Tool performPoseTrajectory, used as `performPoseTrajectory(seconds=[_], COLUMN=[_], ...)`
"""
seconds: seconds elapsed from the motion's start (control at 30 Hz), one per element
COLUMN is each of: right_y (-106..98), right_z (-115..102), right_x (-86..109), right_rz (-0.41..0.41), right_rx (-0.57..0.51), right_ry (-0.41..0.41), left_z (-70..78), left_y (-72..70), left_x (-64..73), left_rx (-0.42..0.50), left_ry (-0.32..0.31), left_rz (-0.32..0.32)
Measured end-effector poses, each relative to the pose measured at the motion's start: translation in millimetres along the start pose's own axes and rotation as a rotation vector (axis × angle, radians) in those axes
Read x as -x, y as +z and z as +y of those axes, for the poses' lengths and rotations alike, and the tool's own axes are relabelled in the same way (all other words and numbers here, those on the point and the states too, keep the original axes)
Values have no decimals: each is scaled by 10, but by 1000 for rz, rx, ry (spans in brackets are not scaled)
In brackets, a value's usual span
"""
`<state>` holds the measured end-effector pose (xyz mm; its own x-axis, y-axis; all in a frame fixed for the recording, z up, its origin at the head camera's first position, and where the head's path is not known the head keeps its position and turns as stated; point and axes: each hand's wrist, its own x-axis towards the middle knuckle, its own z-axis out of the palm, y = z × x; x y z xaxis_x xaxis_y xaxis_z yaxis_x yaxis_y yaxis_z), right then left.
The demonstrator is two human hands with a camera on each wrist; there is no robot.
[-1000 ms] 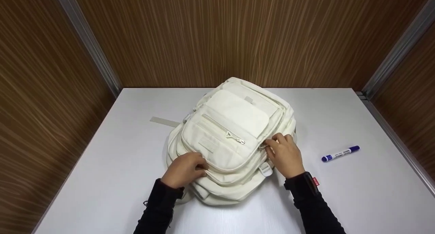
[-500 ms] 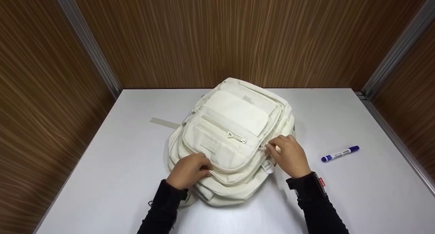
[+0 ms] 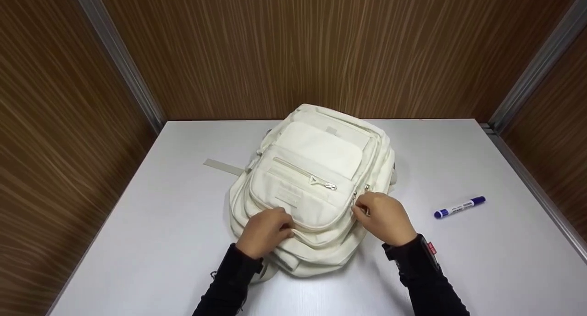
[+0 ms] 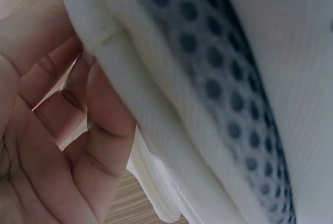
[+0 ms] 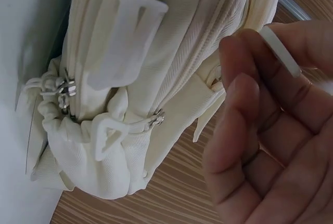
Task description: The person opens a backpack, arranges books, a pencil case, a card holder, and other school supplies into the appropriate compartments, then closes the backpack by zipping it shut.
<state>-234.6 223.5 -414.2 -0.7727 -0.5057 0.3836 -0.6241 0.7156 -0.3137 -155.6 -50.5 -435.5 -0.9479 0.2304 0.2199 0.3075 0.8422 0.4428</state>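
Note:
A cream backpack (image 3: pixel 316 146) lies on its back on the white table, front pockets up. My left hand (image 3: pixel 266 233) pinches the lower edge of its front pocket; in the left wrist view, fingers curl at a piped cream edge (image 4: pixel 140 104) beside dark mesh. My right hand (image 3: pixel 385 217) is at the backpack's right side. In the right wrist view it pinches a white zipper pull (image 5: pixel 281 51) between thumb and fingers. Another white zipper pull (image 5: pixel 106 138) hangs loose from a metal slider, close to a white strap buckle (image 5: pixel 130 37).
A blue and white marker (image 3: pixel 459 207) lies on the table (image 3: pixel 486 261) to the right of the backpack. A beige strap (image 3: pixel 223 166) sticks out to the left. Wood-patterned panels (image 3: pixel 293 50) stand behind and at both sides.
My right hand has shifted down a little along the pocket's side, baring metal zipper sliders above it. My left hand and the backpack's lower part have moved slightly right.

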Motion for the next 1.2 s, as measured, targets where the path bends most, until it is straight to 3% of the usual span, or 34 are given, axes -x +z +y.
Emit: performPoseTrajectory(seconds=[0.43, 0.7, 0.83, 1.03, 1.2], right_y=[-14, 16, 56, 97, 72], right_z=[-171, -215, -270, -407, -448], right_x=[30, 63, 79, 83, 98], right_rz=[-3, 41, 14, -59, -46], right_rx=[40, 106, 123, 125, 143], right_ry=[-54, -64, -75, -153, -145], left_z=[83, 151, 184, 244, 295], left_y=[45, 93, 127, 178, 219], left_x=[-29, -49, -73, -126, -157], left_rx=[-8, -36, -50, -69, -84], left_ry=[-19, -7, 7, 13, 11], left_rz=[49, 79, 104, 122, 142])
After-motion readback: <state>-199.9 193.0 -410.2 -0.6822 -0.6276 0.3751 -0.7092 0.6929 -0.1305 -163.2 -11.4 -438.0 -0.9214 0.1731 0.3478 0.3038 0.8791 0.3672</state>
